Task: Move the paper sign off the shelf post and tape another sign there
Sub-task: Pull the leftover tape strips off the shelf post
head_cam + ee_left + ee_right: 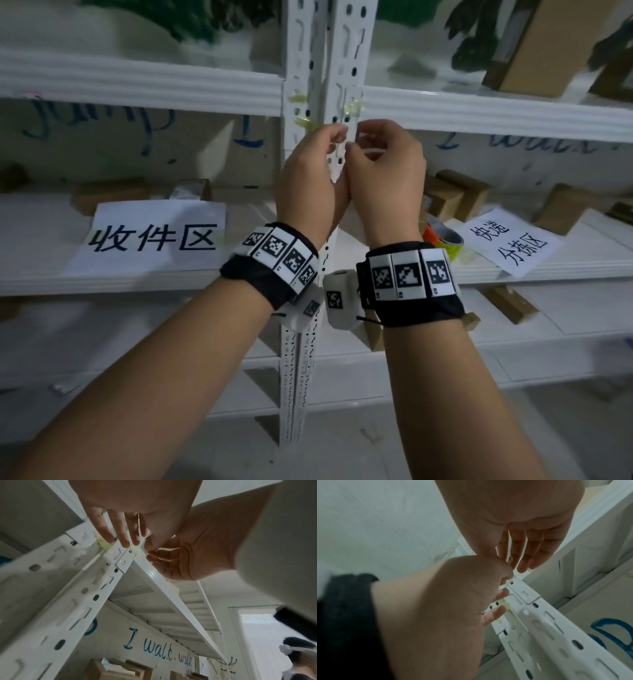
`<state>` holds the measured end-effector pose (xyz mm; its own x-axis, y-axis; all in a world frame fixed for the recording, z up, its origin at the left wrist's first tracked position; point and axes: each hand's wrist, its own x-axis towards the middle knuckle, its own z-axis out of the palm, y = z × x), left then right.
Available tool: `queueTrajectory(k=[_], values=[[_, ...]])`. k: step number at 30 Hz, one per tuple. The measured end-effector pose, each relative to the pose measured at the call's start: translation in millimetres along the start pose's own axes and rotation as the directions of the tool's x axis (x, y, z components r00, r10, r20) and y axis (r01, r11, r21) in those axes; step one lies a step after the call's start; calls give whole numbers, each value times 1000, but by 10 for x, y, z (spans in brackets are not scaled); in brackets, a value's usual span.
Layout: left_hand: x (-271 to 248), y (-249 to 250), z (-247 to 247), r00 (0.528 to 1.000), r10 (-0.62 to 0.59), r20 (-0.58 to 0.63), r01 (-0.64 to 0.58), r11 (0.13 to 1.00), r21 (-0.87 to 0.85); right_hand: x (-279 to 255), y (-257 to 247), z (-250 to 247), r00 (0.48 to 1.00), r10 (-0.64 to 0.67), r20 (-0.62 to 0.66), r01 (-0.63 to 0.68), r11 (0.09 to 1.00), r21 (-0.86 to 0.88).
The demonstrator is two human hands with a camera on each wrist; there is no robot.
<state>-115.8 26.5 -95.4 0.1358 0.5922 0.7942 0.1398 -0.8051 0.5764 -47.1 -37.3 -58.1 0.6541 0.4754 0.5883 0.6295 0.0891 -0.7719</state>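
The white slotted shelf post (346, 44) stands bare of any sign, with yellowish tape remnants (352, 107) stuck across it. Both hands are raised together against the post just below these. My left hand (334, 135) lays three fingers (120, 538) along the post (77, 595), thumb and forefinger pinched. My right hand (358, 142) pinches thumb to forefinger (504, 559) right beside it. A thin clear tape strip seems held between them, hardly visible. One printed paper sign (150, 236) lies on the left shelf board, another paper sign (507, 240) on the right board.
A tape roll (445, 238) sits by the right sign. Cardboard boxes (455, 195) stand at the back of the shelves. A shelf beam (137, 82) crosses just above the hands. Blue lettering (154, 650) marks the wall behind.
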Motion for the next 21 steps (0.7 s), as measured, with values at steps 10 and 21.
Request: queueTrajectory(k=[10, 21], values=[[604, 0, 398, 974, 87, -207, -39, 973, 228, 769, 191, 46, 957, -263, 122, 274, 958, -85], [614, -15, 381, 973, 198, -120, -139, 915, 379, 844, 326, 159, 969, -244, -23, 245, 962, 118]])
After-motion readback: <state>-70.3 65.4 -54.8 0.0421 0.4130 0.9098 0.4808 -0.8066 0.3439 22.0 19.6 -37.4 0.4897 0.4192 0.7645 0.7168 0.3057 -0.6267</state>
